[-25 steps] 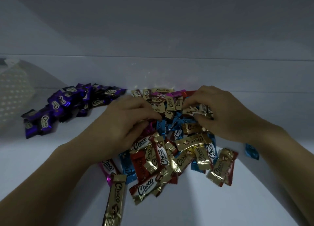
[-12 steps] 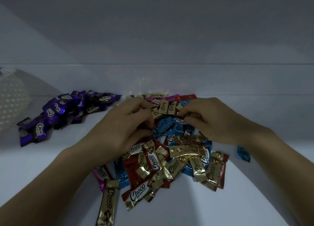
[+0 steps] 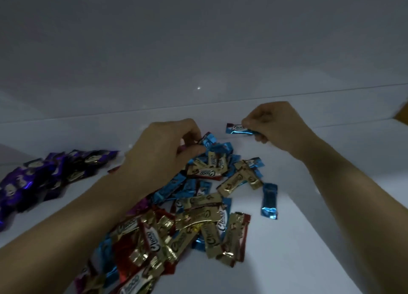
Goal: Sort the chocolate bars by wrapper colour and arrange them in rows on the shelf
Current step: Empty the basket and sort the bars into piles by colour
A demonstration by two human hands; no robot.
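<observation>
A dim white shelf (image 3: 309, 238) with a plain back wall (image 3: 198, 39). The right hand (image 3: 278, 128) pinches 1 blue bar (image 3: 237, 129), apart from the mixed pile (image 3: 198, 205) lying between both forearms. The left hand (image 3: 163, 152) pinches a second blue bar (image 3: 208, 140) at the pile's far edge. Purple bars (image 3: 55, 172) lie left of it. The bars look light, crinkly and slick; pinch mid-wrapper.

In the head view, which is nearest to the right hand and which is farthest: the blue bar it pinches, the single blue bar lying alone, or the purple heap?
1. Pinched blue bar, in the right hand itself, at the back.
2. Single blue bar, nearer the camera, right of the mixed pile.
3. Purple heap, far left.
</observation>
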